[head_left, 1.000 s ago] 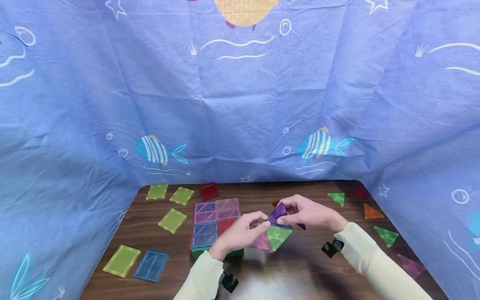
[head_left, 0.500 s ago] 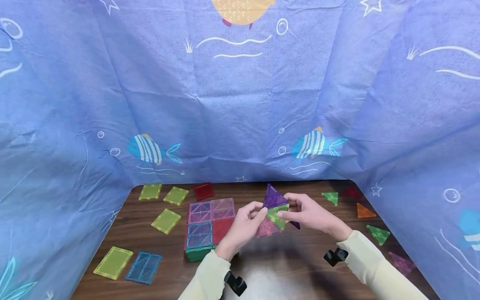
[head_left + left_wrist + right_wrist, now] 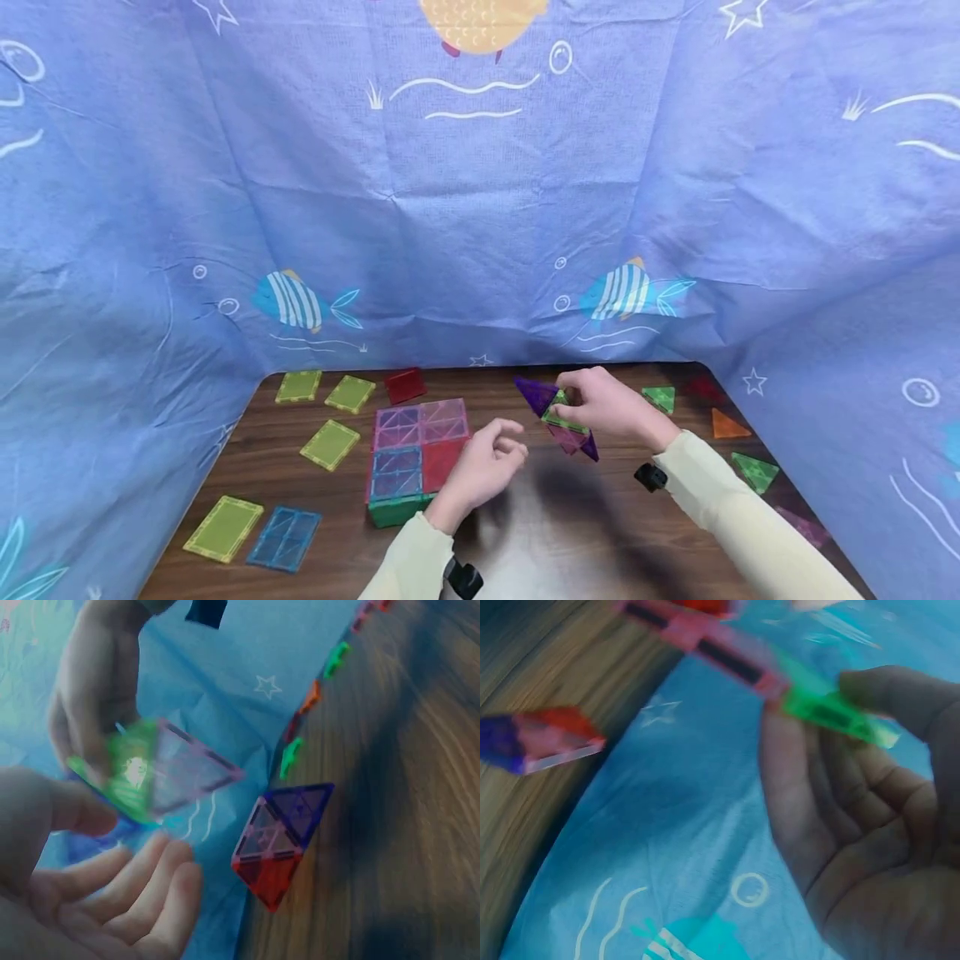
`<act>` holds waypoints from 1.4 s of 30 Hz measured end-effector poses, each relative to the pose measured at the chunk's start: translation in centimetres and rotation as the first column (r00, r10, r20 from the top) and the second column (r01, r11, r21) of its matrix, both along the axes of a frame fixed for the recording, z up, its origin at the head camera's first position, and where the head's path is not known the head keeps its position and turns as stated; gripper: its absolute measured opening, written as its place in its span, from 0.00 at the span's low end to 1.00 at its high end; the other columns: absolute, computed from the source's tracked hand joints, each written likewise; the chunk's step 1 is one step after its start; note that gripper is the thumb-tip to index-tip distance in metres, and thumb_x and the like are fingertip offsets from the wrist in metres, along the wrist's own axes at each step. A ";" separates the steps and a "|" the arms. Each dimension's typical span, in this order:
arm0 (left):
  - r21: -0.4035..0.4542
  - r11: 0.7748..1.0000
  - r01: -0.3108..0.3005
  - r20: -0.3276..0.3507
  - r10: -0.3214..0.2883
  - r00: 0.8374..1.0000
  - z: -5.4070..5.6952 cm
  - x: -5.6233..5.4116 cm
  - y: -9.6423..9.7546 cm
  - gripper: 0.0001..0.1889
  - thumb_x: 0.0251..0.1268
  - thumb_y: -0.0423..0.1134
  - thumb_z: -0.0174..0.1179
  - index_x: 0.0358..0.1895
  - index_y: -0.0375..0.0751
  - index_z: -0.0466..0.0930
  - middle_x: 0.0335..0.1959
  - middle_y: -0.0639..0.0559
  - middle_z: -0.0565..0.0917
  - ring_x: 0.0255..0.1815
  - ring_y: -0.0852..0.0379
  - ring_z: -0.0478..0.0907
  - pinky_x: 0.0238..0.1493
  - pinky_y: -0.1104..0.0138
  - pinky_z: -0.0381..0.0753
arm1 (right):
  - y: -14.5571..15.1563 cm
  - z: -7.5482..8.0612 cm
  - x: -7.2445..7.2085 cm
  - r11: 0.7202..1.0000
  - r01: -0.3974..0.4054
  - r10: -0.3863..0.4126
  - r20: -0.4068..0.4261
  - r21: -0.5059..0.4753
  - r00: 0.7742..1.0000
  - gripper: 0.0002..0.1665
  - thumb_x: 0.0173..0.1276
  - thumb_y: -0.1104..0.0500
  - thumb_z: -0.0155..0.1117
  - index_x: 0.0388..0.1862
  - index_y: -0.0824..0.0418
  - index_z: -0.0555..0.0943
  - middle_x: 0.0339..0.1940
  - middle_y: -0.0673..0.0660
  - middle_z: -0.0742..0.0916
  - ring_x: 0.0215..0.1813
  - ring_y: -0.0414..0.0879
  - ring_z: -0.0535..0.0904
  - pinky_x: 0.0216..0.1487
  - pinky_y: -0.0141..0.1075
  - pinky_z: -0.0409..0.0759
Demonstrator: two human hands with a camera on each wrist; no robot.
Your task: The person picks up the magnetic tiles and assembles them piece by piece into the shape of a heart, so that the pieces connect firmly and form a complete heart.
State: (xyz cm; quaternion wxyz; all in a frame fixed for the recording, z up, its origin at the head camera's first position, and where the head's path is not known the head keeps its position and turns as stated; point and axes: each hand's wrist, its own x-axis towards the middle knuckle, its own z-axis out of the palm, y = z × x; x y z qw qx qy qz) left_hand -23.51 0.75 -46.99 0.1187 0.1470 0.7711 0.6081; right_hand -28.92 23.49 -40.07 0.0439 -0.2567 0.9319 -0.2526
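One joined piece of three see-through triangles, up off the wooden table in the right hand. Runs from a deep purple triangle at the left end, through a bright green triangle, to a pale pink triangle below. Looks glossy and somewhat blurred in the wrist views, with dark strips along the pink edges and a white glint on the green. Hangs tilted, to the right of the tile-built box. Right thumb and fingers clamped on the green part. Left hand just beside, apart from the piece, with fingers loosely bent and thumb apart from the fingertips.

On the table close by, a second piece in purple, pink and red, mostly hidden in the head view.

Green-sided, that box, and topped with four square panels: purple panel and pink panel in the far row, blue panel and red panel in the near row, the red partly behind the left hand. Cannot tell the contents. Four yellow tiles off to its left, flat on the wood.
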 end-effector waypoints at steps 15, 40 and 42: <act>-0.078 0.968 0.239 0.016 -0.238 0.971 -2.1 3.4 0.3 0.08 0.65 0.31 0.57 0.44 0.42 0.83 0.31 0.47 0.88 0.28 0.66 0.81 0.31 0.73 0.76 | -4.8 -6.8 -2.7 0.881 0.080 -0.138 0.092 0.466 0.986 0.15 0.55 0.70 0.67 0.19 0.56 0.72 0.22 0.51 0.76 0.25 0.45 0.68 0.28 0.40 0.71; -0.114 0.958 0.263 0.014 -0.264 0.965 -3.2 4.0 -0.3 0.07 0.65 0.31 0.57 0.43 0.39 0.83 0.31 0.49 0.88 0.29 0.65 0.81 0.31 0.74 0.77 | -4.3 -8.5 -2.6 0.889 0.150 -0.151 -0.033 0.432 0.988 0.15 0.49 0.62 0.75 0.20 0.57 0.73 0.24 0.56 0.80 0.27 0.49 0.76 0.31 0.49 0.81; -0.108 0.958 0.265 0.018 -0.265 0.964 -3.3 4.0 -0.3 0.07 0.66 0.31 0.57 0.43 0.38 0.83 0.31 0.49 0.88 0.28 0.65 0.81 0.31 0.74 0.77 | -4.2 -8.5 -2.6 0.888 0.155 -0.157 -0.033 0.433 0.987 0.16 0.50 0.62 0.75 0.21 0.57 0.73 0.25 0.56 0.80 0.27 0.49 0.75 0.30 0.48 0.80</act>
